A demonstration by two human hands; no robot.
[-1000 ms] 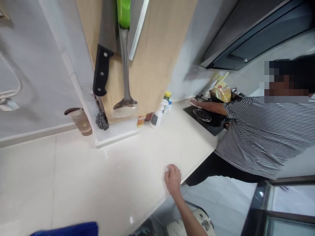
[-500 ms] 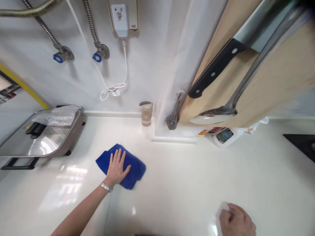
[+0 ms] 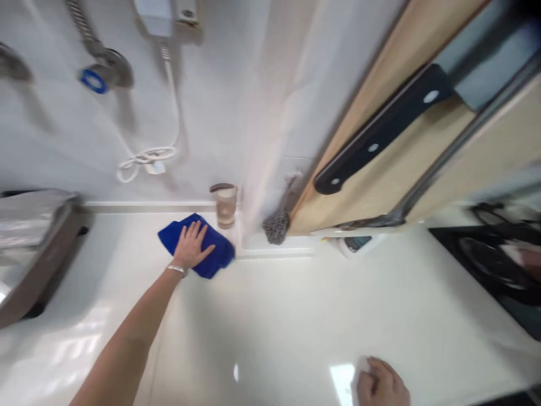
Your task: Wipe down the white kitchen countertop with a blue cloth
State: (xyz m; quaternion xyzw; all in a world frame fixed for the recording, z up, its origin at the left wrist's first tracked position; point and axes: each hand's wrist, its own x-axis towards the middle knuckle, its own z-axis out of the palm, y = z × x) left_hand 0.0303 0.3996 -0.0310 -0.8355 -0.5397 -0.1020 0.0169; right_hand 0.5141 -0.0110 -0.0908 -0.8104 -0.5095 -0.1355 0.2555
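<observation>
Centrally, a folded blue microfiber cloth (image 3: 220, 254) lies on the pale stone countertop (image 3: 270, 332), its long axis running from upper left to lower right in the head view. The left hand (image 3: 190, 245) rests flat on top of it, released rather than clenched, with fingers spread and pointing up and to the right, toward the wall. A metal bracelet (image 3: 176, 270) circles the wrist, and the forearm enters from the lower left. The cloth lies just beside a translucent cup (image 3: 226, 206) at the back of the counter, near a steel wool scourer (image 3: 275, 228). At the lower edge, the right hand (image 3: 380, 386) is curled closed over a white wad (image 3: 361, 366), too blurred to tell cloth from paper.

Compared with the frame half a second earlier, the blue cloth now sits closer to the cup and the wall, and the right hand lies nearer the bottom edge. A black gas hob (image 3: 477, 259) has come into view on the right, with a co-worker's blurred hand (image 3: 528, 256) over it. A steel tray (image 3: 29, 248) now sits cut off at the left edge. A black-handled kitchen knife (image 3: 380, 129) hangs on a wooden board (image 3: 426, 158) at the upper right.
</observation>
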